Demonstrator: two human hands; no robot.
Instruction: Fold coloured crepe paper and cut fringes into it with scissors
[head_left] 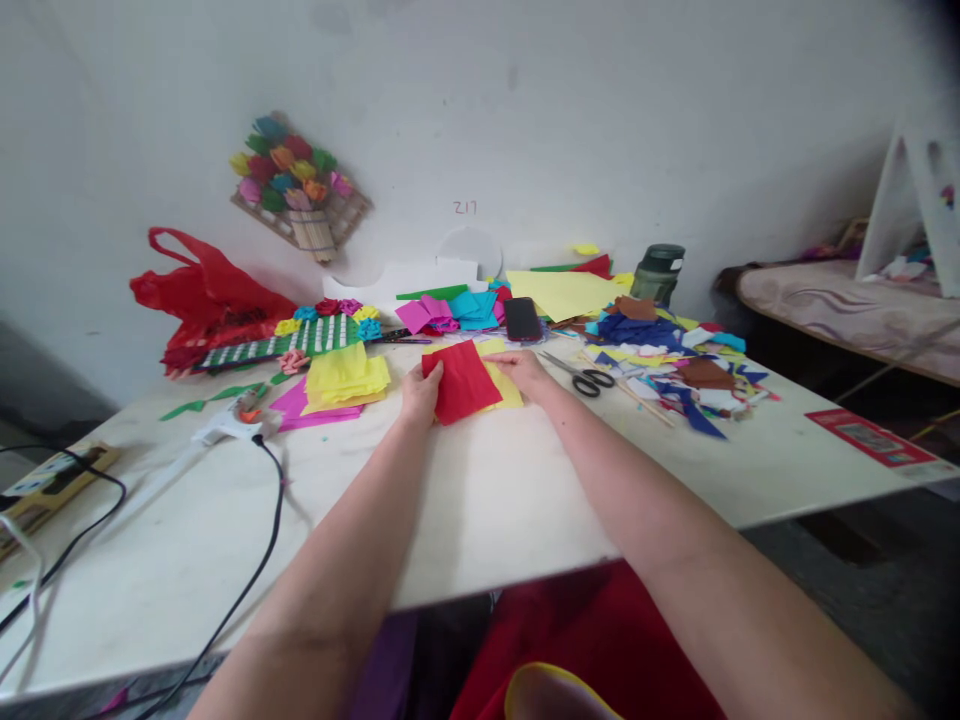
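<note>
Near the table's middle, my left hand (421, 394) grips the left edge of a red paper sheet (463, 384), thumb on top. Under that sheet, yellow paper (510, 389) sticks out to the right. My right hand (523, 371) has its fingers closed at the yellow paper's upper right edge, though the fingertips are partly unclear. Black-handled scissors (585, 381) lie just right of my right hand, blades partly spread. To the left of my left hand sits a stack of yellow paper squares (346, 378) over magenta paper (292, 405).
Behind the sheets lies a phone (523, 319). Paper scraps (675, 365) cover the right side, near a dark bottle (659, 272). At left are a glue gun (232, 420) with a trailing black cord (279, 500), a red bag (206, 290) and a power strip (60, 485).
</note>
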